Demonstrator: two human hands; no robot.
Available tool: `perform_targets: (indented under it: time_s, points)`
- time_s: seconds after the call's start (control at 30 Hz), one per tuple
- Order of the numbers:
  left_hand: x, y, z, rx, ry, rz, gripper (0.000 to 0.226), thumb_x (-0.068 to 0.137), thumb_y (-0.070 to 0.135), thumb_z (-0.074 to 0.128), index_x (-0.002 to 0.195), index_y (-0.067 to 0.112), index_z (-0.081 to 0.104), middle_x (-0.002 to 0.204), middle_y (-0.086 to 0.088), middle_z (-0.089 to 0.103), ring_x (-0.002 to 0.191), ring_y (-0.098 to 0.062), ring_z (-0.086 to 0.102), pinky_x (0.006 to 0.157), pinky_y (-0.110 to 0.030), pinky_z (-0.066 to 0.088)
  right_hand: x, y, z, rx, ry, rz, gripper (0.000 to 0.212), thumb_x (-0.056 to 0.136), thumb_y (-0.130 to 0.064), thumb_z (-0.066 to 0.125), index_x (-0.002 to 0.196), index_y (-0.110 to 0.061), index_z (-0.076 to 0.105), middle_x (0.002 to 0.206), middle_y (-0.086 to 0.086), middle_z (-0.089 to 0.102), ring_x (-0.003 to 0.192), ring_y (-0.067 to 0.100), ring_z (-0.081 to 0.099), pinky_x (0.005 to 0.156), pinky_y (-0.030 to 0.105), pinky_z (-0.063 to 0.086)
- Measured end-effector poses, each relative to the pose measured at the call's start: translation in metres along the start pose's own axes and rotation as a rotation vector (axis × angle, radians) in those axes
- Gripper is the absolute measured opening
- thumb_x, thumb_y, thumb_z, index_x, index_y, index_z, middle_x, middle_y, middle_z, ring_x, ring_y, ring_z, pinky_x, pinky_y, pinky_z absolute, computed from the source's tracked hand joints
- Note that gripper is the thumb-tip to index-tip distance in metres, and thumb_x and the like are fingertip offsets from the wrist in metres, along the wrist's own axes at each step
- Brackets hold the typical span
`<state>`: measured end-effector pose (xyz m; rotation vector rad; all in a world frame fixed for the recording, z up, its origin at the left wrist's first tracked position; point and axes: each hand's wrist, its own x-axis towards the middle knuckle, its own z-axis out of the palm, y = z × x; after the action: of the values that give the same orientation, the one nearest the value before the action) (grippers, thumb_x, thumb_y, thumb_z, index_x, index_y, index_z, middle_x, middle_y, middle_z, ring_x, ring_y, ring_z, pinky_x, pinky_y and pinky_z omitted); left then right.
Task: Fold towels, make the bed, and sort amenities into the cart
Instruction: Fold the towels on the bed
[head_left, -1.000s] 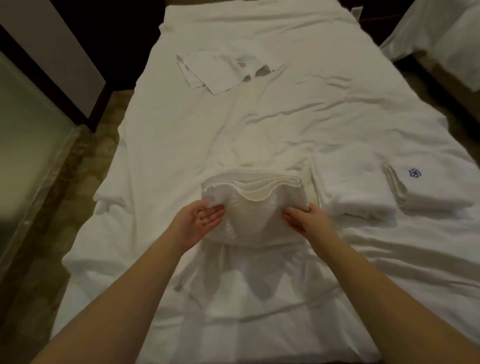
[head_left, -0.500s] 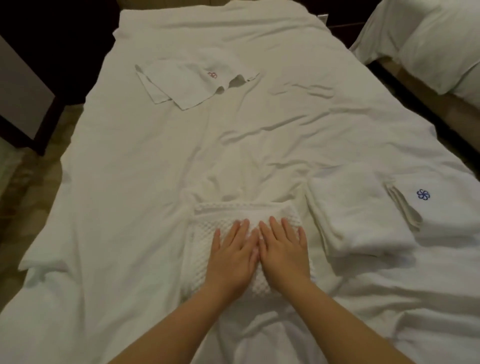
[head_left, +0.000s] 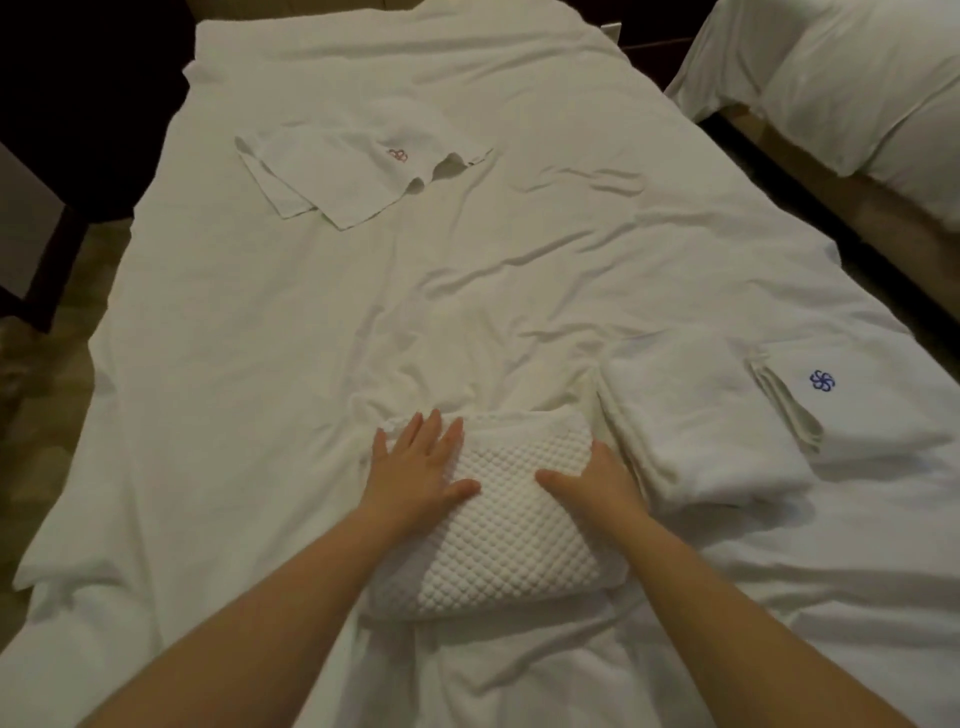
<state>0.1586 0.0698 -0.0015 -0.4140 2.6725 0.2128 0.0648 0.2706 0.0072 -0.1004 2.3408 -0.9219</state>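
A folded white waffle-textured towel (head_left: 509, 525) lies on the bed's white cover (head_left: 322, 364) right in front of me. My left hand (head_left: 415, 467) rests flat on the towel's left part, fingers spread. My right hand (head_left: 597, 480) lies on its right edge, fingers curled down over the side; I cannot tell whether it grips the towel. To the right sit a folded plain white towel (head_left: 696, 431) and a folded towel with a blue emblem (head_left: 852, 405). Farther up the bed lies a loosely folded cloth with a red emblem (head_left: 353, 171).
A second bed with white bedding (head_left: 857, 93) stands at the right, across a dark narrow gap. Dark furniture (head_left: 47, 218) and patterned floor (head_left: 36, 426) are at the left.
The towel was held up by both hands, then laid flat and pressed with both palms side by side. Now the hands have slid apart toward the towel's left and right sides.
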Motion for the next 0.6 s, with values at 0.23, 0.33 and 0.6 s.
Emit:
perform_targets:
  time_s: [0.23,0.33,0.6]
  points:
    - [0.041,0.000,-0.056,-0.621,-0.199,0.057,0.117,0.047,0.075,0.068,0.146,0.026,0.029,0.142,0.001,0.046,0.126,-0.017,0.046,0.103,-0.030,0.036,0.015,-0.062,-0.068,-0.118,-0.152,-0.321,0.058,0.080,-0.035,0.074,0.130,-0.022,0.048,0.118,-0.006,0.057,0.109,0.012,0.052,0.086,0.023,0.036]
    - [0.045,-0.006,-0.049,-0.912,-0.228,-0.023,0.104,0.030,0.076,0.072,0.121,0.030,0.055,0.118,0.007,0.063,0.104,-0.011,0.059,0.093,-0.026,0.046,0.043,-0.098,-0.082,-0.309,-0.124,-0.410,0.057,0.080,-0.040,0.072,0.131,-0.029,0.050,0.127,-0.003,0.059,0.118,0.018,0.053,0.095,0.029,0.040]
    - [0.059,-0.007,-0.011,-1.459,-0.261,-0.452,0.095,0.050,0.066,0.076,0.122,0.007,0.060,0.114,-0.010,0.067,0.100,-0.025,0.066,0.090,-0.038,0.053,0.098,-0.131,0.001,-0.754,0.069,-0.457,0.040,0.097,-0.031,0.042,0.137,-0.028,0.041,0.136,-0.002,0.052,0.125,0.022,0.046,0.108,0.042,0.019]
